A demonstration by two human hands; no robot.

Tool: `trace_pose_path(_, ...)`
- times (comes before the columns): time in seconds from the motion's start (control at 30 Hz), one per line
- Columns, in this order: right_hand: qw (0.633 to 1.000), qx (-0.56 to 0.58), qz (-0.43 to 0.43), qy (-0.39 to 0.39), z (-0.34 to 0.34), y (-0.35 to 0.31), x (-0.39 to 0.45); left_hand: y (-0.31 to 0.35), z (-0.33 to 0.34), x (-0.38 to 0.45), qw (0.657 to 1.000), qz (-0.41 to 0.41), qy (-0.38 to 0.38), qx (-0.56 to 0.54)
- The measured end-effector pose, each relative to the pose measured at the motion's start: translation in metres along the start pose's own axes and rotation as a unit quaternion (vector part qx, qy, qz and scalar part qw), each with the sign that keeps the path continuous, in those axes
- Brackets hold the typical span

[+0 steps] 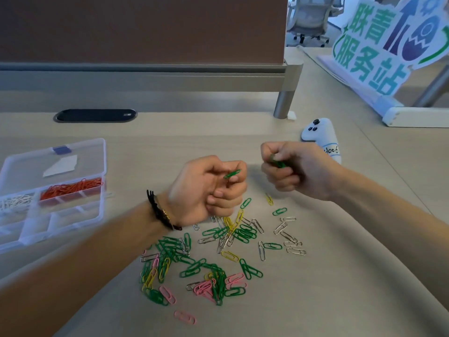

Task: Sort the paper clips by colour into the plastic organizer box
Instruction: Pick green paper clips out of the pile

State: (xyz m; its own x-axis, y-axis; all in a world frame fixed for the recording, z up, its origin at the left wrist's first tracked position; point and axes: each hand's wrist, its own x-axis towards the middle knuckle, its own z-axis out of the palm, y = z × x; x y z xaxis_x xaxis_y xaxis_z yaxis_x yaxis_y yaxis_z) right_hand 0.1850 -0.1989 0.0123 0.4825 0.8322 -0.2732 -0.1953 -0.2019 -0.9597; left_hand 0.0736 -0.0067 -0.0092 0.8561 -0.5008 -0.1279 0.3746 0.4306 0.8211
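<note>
A loose pile of paper clips (213, 259), green, yellow, pink and silver, lies spread on the desk in front of me. Above its far edge my left hand (206, 190) pinches a single green clip (232, 174) between curled fingers. To the right, my right hand (294, 169) grips a small bunch of green clips (277, 162) in a fist. The clear plastic organizer box (80, 215) sits open at the left, with orange clips (70, 188) in one compartment and white clips (15, 203) in another.
A white game controller (323, 137) with a handwritten label lies just behind my right hand. A dark cable grommet (96, 115) sits at the back of the desk below a brown partition (145, 27). A printed sign (379, 45) stands at the far right.
</note>
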Motion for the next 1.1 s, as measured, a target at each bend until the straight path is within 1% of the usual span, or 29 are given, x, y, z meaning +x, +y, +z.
trace_pose_path(0.03,0.997,0.073,-0.001,-0.008,-0.002,0.001,-0.004,0.0,0.0,0.002,1.0,0.001,0.001,-0.02)
trace_pose_path(0.07,0.992,0.123,-0.004,-0.009,-0.003,0.003,-0.007,0.001,0.001,0.003,1.0,0.0,0.01,-0.026)
trace_pose_path(0.13,0.982,0.187,-0.014,0.001,-0.006,0.008,-0.012,0.003,0.004,0.008,0.998,-0.022,0.056,0.008)
trace_pose_path(0.17,0.979,0.202,-0.018,0.01,-0.007,0.01,-0.014,0.005,0.005,0.01,0.992,-0.036,0.102,0.068)
trace_pose_path(0.2,0.977,0.212,-0.02,0.019,-0.008,0.012,-0.017,0.007,0.007,0.011,0.97,-0.038,0.157,0.181)
trace_pose_path(0.23,0.976,0.216,-0.02,0.029,-0.01,0.014,-0.019,0.007,0.008,0.011,0.919,-0.026,0.204,0.337)
trace_pose_path(0.27,0.976,0.213,-0.017,0.038,-0.012,0.015,-0.021,0.007,0.009,0.01,0.841,-0.006,0.226,0.492)
trace_pose_path(0.3,0.978,0.204,-0.011,0.047,-0.013,0.016,-0.024,0.006,0.011,0.01,0.769,0.008,0.224,0.599)
trace_pose_path(0.33,0.98,0.193,-0.005,0.054,-0.015,0.017,-0.025,0.005,0.013,0.01,0.732,0.013,0.209,0.648)
trace_pose_path(0.37,0.981,0.182,0.0,0.06,-0.015,0.018,-0.027,0.003,0.014,0.009,0.729,0.014,0.191,0.657)
trace_pose_path(0.4,0.983,0.173,0.003,0.064,-0.016,0.019,-0.028,0.001,0.015,0.008,0.746,0.014,0.172,0.644)
trace_pose_path(0.43,0.984,0.166,0.004,0.066,-0.017,0.019,-0.03,0.0,0.014,0.007,0.771,0.015,0.157,0.617)
trace_pose_path(0.5,0.988,0.14,0.004,0.062,-0.019,0.019,-0.033,-0.001,0.011,0.005,0.84,0.008,0.14,0.524)
trace_pose_path(0.57,0.995,0.085,0.015,0.054,-0.02,0.02,-0.035,0.001,0.005,0.003,0.903,-0.017,0.128,0.409)
trace_pose_path(0.6,0.997,0.043,0.02,0.054,-0.021,0.022,-0.036,0.001,0.002,0.002,0.926,-0.036,0.125,0.354)
trace_pose_path(0.67,0.996,-0.059,0.022,0.063,-0.019,0.023,-0.036,0.002,-0.002,0.001,0.957,-0.064,0.121,0.256)
trace_pose_path(0.7,0.991,-0.118,0.019,0.068,-0.017,0.022,-0.036,0.004,-0.003,0.0,0.971,-0.065,0.11,0.2)
trace_pose_path(0.77,0.964,-0.255,-0.003,0.072,-0.012,0.017,-0.038,0.008,-0.004,-0.001,0.992,-0.057,0.067,0.086)
trace_pose_path(0.8,0.942,-0.327,-0.022,0.073,-0.008,0.014,-0.039,0.01,-0.005,-0.002,0.996,-0.06,0.049,0.047)
trace_pose_path(0.87,0.884,-0.458,-0.05,0.072,-0.003,0.012,-0.04,0.011,-0.003,0.0,0.995,-0.077,0.053,0.034)
trace_pose_path(0.9,0.853,-0.513,-0.055,0.073,-0.001,0.011,-0.04,0.011,-0.002,0.002,0.991,-0.086,0.076,0.062)
trace_pose_path(0.93,0.822,-0.562,-0.056,0.073,0.001,0.011,-0.04,0.009,0.001,0.004,0.983,-0.089,0.11,0.121)
trace_pose_path(0.97,0.791,-0.606,-0.054,0.07,0.003,0.011,-0.039,0.007,0.005,0.007,0.961,-0.085,0.154,0.213)
trace_pose_path(1.0,0.763,-0.642,-0.048,0.066,0.005,0.011,-0.039,0.005,0.01,0.009,0.917,-0.075,0.196,0.339)
trace_pose_path(1.03,0.739,-0.67,-0.044,0.061,0.008,0.01,-0.038,0.003,0.012,0.011,0.848,-0.058,0.227,0.475)
trace_pose_path(1.07,0.717,-0.694,-0.044,0.056,0.01,0.009,-0.037,0.0,0.013,0.012,0.772,-0.039,0.236,0.589)
trace_pose_path(1.1,0.69,-0.72,-0.046,0.05,0.013,0.007,-0.037,-0.004,0.014,0.012,0.708,-0.025,0.235,0.666)
